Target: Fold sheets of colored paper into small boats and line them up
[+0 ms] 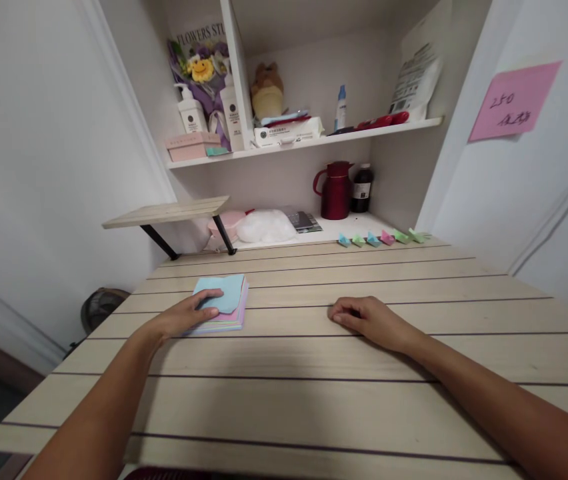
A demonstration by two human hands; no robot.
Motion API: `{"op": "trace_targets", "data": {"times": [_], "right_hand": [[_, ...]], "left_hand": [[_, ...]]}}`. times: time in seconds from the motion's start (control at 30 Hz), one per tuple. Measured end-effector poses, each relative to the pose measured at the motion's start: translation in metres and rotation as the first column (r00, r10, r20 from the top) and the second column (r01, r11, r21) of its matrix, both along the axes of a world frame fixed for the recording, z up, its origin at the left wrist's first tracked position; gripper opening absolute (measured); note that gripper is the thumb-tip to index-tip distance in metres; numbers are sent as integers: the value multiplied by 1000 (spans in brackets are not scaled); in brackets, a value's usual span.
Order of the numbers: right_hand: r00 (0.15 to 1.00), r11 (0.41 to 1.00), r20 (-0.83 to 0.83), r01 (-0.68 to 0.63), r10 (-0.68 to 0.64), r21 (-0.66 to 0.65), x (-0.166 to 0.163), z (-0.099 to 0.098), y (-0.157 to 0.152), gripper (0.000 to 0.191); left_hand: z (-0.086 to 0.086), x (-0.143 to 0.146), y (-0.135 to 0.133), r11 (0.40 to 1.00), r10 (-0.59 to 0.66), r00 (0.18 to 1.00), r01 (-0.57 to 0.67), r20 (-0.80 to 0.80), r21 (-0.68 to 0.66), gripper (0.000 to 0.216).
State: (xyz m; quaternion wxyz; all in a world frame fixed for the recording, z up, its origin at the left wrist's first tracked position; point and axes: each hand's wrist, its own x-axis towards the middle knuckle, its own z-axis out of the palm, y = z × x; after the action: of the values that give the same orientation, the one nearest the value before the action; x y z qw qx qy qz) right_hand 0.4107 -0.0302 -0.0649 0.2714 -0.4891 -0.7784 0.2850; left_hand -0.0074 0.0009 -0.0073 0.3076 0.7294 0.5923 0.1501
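A stack of square coloured paper (234,325) lies on the left half of the slatted wooden table, with a light blue sheet (233,291) on top. My left hand (197,309) reaches over the stack's left side, its thumb and fingers closed on the blue sheet. The sheet's near edge sits askew, and pink paper shows below it. To the right, my right hand (364,319) rests on the bare slats with its fingers curled in, nothing visible in them. Several small folded paper pieces (373,239) in blue, green and pink stand in a row along the table's far edge.
A small wooden riser (169,212) on black legs stands at the back left. Behind the table, a white shelf unit holds a red thermos jug (335,191), a dark bottle (363,189) and a white plastic bag (266,227). A pink note (515,101) hangs on the right wall.
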Motion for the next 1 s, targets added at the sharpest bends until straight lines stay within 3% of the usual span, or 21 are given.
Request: {"op": "trace_targets", "data": {"times": [0.23,0.47,0.57,0.67,0.73,0.8,0.87,1.0], "right_hand": [[1000,1000,-11,-10,10,13,-1,-1,1,22],[1000,1000,4,8,-8,10,1,-5,3,20],[1000,999,-23,4,-3,35,-1,-7,3,19],[994,989,-88,82,-71,123,-4,-4,3,20],[981,957,-139,163,-132,240,-2,6,0,33],[968,908,-174,231,-179,349,4,20,-9,43],[958,863,-190,275,-213,423,13,34,-26,45],[961,799,-89,268,-262,538,31,47,-76,39]], "left_hand": [[-16,5,5,971,42,994,-64,99,230,43],[-39,8,14,848,130,989,-149,73,508,42],[-28,12,5,752,176,984,-157,35,640,38],[-8,29,-16,622,157,988,-94,-6,777,26],[1,51,-35,397,80,989,84,-126,914,18],[-1,80,-56,268,-25,970,238,-240,934,11],[-14,108,-75,219,-175,909,411,-379,885,12],[-50,141,-103,202,-307,877,439,-369,875,25]]}}
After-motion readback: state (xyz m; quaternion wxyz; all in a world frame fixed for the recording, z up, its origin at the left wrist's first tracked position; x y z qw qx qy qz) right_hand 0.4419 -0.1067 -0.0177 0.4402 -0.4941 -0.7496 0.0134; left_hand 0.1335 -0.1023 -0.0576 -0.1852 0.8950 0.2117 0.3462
